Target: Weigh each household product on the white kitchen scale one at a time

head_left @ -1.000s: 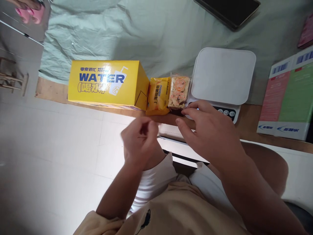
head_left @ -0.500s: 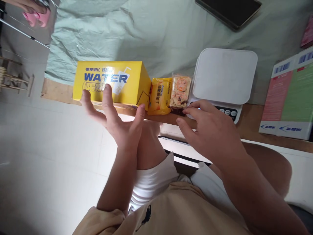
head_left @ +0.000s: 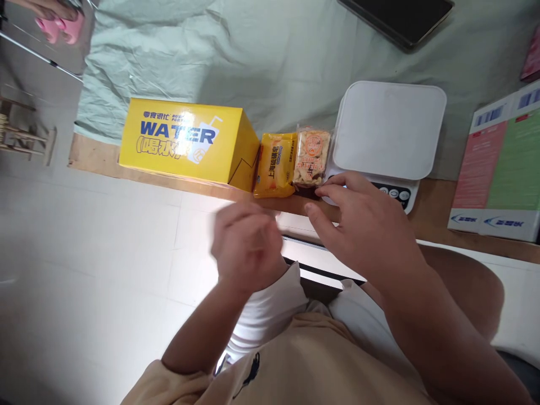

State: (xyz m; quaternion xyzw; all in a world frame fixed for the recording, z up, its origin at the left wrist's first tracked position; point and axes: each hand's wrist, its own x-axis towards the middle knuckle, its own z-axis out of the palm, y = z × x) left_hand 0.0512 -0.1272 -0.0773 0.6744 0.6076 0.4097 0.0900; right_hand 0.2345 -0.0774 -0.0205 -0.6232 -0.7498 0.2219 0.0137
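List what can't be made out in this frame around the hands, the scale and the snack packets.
Head view:
- Left hand: motion-blurred; whether it holds anything is unclear.
- Scale: its display is hidden behind the right hand; only three buttons show.
- Clear snack packet: print too small to read; lower edge hidden by the fingers.
- Dark flat device: cut off by the top edge.

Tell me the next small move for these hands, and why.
Probably the right hand should lift the clear-wrapped snack pack onto the white scale. Its fingertips already rest at the pack's near edge, right beside the scale, whose platform carries nothing. The left hand is curled and blurred, off the yellow packet, so it seems less ready.
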